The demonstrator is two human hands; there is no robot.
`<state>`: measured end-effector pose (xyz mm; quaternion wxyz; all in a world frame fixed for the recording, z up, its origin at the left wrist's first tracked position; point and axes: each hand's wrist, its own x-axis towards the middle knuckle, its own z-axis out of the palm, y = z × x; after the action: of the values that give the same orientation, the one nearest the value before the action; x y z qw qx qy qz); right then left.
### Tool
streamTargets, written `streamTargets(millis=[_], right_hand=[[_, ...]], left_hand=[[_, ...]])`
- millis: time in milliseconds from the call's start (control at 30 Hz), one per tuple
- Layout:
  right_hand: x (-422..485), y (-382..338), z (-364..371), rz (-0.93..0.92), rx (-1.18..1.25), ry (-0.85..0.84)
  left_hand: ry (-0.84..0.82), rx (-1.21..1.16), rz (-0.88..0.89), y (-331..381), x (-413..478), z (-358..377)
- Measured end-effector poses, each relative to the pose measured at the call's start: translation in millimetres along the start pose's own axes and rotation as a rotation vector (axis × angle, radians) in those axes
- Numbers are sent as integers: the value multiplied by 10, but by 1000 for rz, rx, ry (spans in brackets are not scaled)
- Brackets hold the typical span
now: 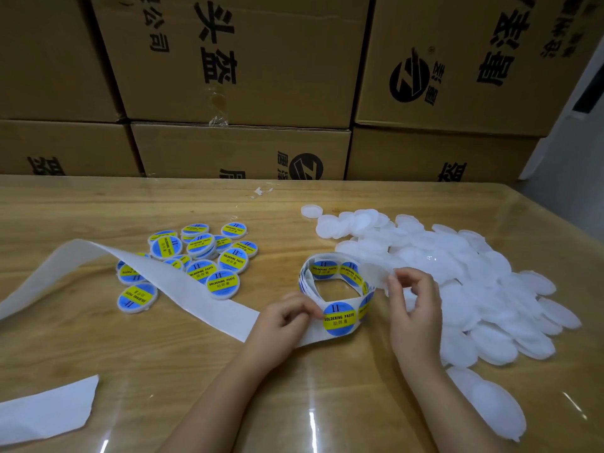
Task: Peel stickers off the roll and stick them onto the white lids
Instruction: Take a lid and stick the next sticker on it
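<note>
The peeling step is under way near the middle of the table (98,204). The left hand (284,318) is closing its grip, thumb against curled fingertips, on the left rim of the outermost soldering-paste sticker (339,318), which is sitting on the free end of the sticker roll (323,268). Whether that rim is already lifting off the liner is too fine to tell. The right hand (412,308) is holding its grip narrowed to a pinch, fingers curled round one blank white lid (374,273), which it is keeping tilted just beside the roll's right side. The spent backing strip (183,286) is trailing from under the left hand toward the table's left edge, passing in front of the cluster of labelled lids (202,256). The heap of unlabelled white lids (464,266) is spreading along the right edge, from the far side down to the near right corner. Judging by this, the next move is calling for a clean lift of the sticker without folding it, then bringing it over the held lid, centring it on the flat face and pressing it down smoothly; the big heap suggests most of the job is remaining.
</note>
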<state>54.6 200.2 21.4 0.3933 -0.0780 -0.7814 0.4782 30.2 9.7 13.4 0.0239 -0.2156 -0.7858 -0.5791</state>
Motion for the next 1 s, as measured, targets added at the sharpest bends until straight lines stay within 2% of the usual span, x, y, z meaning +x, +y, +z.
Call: streamTargets(millis=[67,167,267,400,633,767,1000], right_hand=[[-84,-92,38,40,176,-41],[-202,-133,115,-12,231,-133],[-269,-114,172,-79,179,-230],[-267,-64,190,-42,121,-245],[-253,-65,194,-91,-17,-279],[-190,-76,165,-253,-20,-285],[-137,-22,155,-306,-205,-291]], left_hand=[[-32,18,11,-19,15,7],[-47,25,-7,-44,26,3],[-60,-60,-30,-40,28,-8],[-91,-226,-89,-1,29,-55],[-14,-85,-121,-66,33,-19],[4,-81,-104,-70,38,-19],[57,-263,-111,-6,40,-29]])
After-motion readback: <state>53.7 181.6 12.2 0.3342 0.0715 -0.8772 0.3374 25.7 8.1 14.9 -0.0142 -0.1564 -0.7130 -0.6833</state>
